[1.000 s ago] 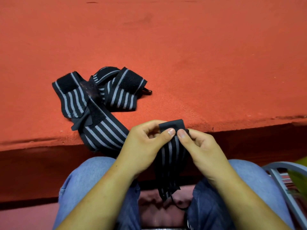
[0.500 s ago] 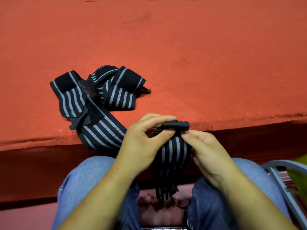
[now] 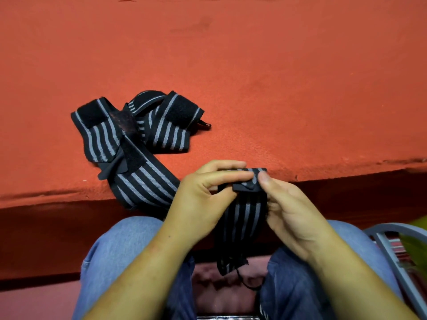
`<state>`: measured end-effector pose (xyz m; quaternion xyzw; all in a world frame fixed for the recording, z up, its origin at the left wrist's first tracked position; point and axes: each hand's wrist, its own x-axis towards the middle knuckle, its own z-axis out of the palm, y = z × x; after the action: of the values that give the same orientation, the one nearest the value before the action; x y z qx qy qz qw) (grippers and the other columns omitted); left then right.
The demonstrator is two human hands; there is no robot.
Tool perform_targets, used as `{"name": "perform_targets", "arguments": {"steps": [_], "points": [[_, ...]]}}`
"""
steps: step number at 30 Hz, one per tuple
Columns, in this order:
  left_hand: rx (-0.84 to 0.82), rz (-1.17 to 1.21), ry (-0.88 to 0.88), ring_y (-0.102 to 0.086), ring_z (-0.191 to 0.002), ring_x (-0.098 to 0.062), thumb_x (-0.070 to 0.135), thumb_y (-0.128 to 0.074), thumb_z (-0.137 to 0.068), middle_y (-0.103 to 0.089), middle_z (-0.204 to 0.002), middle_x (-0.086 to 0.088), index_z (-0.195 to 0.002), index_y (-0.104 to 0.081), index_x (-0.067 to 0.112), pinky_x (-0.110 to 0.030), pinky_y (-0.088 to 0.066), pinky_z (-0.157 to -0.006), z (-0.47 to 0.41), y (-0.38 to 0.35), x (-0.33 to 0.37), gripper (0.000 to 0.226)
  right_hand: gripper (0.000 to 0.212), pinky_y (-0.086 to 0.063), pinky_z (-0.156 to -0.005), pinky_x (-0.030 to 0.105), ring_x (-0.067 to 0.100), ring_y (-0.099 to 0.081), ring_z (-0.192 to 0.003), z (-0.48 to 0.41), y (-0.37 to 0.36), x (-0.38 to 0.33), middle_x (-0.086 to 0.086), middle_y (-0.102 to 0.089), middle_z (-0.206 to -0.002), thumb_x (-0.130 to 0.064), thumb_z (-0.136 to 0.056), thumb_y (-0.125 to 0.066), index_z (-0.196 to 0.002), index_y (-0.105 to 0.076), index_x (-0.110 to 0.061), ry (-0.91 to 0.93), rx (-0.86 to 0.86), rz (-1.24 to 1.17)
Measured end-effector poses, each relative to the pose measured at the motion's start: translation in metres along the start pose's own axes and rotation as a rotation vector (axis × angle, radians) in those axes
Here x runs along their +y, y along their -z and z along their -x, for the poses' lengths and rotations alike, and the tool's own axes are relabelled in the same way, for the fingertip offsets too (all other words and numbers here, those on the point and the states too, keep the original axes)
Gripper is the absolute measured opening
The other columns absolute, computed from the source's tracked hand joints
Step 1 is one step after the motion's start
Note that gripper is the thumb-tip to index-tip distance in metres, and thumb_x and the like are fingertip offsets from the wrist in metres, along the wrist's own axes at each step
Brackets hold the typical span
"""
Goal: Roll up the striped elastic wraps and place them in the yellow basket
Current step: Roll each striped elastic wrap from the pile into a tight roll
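A black elastic wrap with grey stripes [image 3: 242,218] hangs between my knees, its top end curled into a small roll. My left hand [image 3: 203,199] pinches that roll from the left, thumb underneath and fingers over the top. My right hand [image 3: 284,204] pinches it from the right with thumb and fingertips. A second striped wrap [image 3: 138,135] lies crumpled on the red surface to the upper left, and one band runs from it over the edge behind my left hand. A sliver of something yellow-green [image 3: 416,248] shows at the right edge; I cannot tell if it is the basket.
The red felt-covered surface [image 3: 254,77] stretches ahead, its front edge just beyond my hands. A grey metal chair frame [image 3: 392,250] stands at the lower right. My knees in blue jeans [image 3: 120,248] fill the bottom of the view.
The flat top end of the wrap has been turned over into a small roll between my fingertips. The hanging tail has risen a little. The pile on the red surface has not moved.
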<state>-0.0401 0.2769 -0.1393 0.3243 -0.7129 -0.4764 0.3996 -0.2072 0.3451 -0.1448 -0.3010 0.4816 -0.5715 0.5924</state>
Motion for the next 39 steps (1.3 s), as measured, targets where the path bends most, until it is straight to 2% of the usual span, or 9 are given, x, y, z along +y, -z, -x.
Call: {"name": "perform_targets", "arguments": {"steps": [4,8,10,12,16,20,27,34,39], "points": [[-0.017,0.012,0.033,-0.065,-0.12,-0.003,-0.012,-0.062,-0.092,-0.071,-0.124,0.014,-0.11,-0.081,0.027,-0.015,-0.047,-0.099,-0.0001,0.0011,0.0013,0.047,0.04,-0.059,-0.091,0.034,0.034,-0.073,-0.111,-0.0002,-0.0001,0.0026,0.023,-0.075,-0.118,-0.026,-0.097,-0.058,-0.127,-0.069,-0.001,0.063,-0.01,0.0],[-0.016,0.166,0.192,-0.068,-0.113,-0.008,0.01,-0.059,-0.103,-0.075,-0.111,0.011,-0.123,-0.073,0.036,-0.029,-0.052,-0.101,-0.0019,0.0038,0.0051,0.036,0.038,-0.058,-0.098,0.041,0.037,-0.072,-0.113,-0.0012,0.0001,0.0034,0.022,-0.075,-0.12,-0.023,-0.098,-0.059,-0.13,-0.068,-0.004,0.108,0.02,0.023],[-0.014,0.196,0.227,-0.068,-0.103,-0.001,0.018,-0.065,-0.101,-0.074,-0.102,0.011,-0.127,-0.07,0.031,-0.018,-0.052,-0.091,-0.0016,0.0039,0.0076,0.03,0.037,-0.054,-0.103,0.047,0.037,-0.071,-0.115,-0.0011,0.0011,0.0043,0.021,-0.075,-0.121,-0.023,-0.098,-0.06,-0.129,-0.068,-0.005,0.125,0.043,0.041],[-0.044,0.2,0.232,-0.069,-0.104,-0.002,0.016,-0.072,-0.095,-0.076,-0.111,0.007,-0.128,-0.069,0.023,-0.013,-0.051,-0.088,-0.0002,0.0019,0.0072,0.034,0.036,-0.05,-0.105,0.048,0.037,-0.071,-0.116,-0.0008,0.0022,0.0047,0.021,-0.075,-0.121,-0.025,-0.097,-0.063,-0.128,-0.07,-0.008,0.136,0.054,0.05],[-0.061,0.258,0.241,-0.075,-0.107,-0.02,0.01,-0.074,-0.094,-0.078,-0.114,-0.003,-0.12,-0.071,0.013,-0.029,-0.058,-0.094,0.0005,0.0018,0.0026,0.026,0.036,-0.052,-0.105,0.047,0.036,-0.071,-0.118,-0.0004,0.0003,0.004,0.02,-0.074,-0.123,-0.025,-0.099,-0.06,-0.13,-0.068,-0.008,0.114,0.021,0.022],[-0.039,0.274,0.232,-0.075,-0.104,-0.022,0.009,-0.074,-0.094,-0.078,-0.111,-0.004,-0.118,-0.072,0.013,-0.029,-0.058,-0.091,0.0007,0.0031,0.0022,0.024,0.042,-0.051,-0.108,0.051,0.036,-0.072,-0.116,-0.0007,-0.0016,0.0055,0.021,-0.075,-0.12,-0.031,-0.097,-0.06,-0.128,-0.068,-0.004,0.059,-0.001,0.04],[-0.139,0.361,0.268,-0.074,-0.111,-0.02,0.005,-0.067,-0.098,-0.078,-0.116,-0.006,-0.124,-0.069,0.006,-0.023,-0.057,-0.091,0.0009,0.0018,0.0063,0.027,0.037,-0.052,-0.105,0.059,0.041,-0.075,-0.106,0.0,0.0028,0.005,0.022,-0.077,-0.111,-0.035,-0.091,-0.069,-0.119,-0.075,-0.011,0.117,0.059,0.114],[-0.056,0.306,0.225,-0.074,-0.109,-0.019,0.009,-0.071,-0.095,-0.078,-0.113,-0.004,-0.12,-0.072,0.01,-0.027,-0.057,-0.093,0.0011,0.0011,0.004,0.024,0.046,-0.048,-0.109,0.061,0.038,-0.074,-0.11,0.0002,0.0011,0.0026,0.021,-0.077,-0.113,-0.046,-0.094,-0.066,-0.118,-0.076,-0.009,0.051,0.034,0.137],[0.05,0.319,0.196,-0.073,-0.086,-0.003,0.008,-0.069,-0.097,-0.079,-0.108,-0.002,-0.12,-0.072,0.009,-0.016,-0.054,-0.077,-0.001,0.0043,0.0081,0.023,0.045,-0.046,-0.112,0.059,0.031,-0.073,-0.114,-0.0012,-0.0002,0.0064,0.014,-0.078,-0.115,-0.049,-0.099,-0.061,-0.117,-0.078,-0.012,0.034,0.012,0.23]]}}
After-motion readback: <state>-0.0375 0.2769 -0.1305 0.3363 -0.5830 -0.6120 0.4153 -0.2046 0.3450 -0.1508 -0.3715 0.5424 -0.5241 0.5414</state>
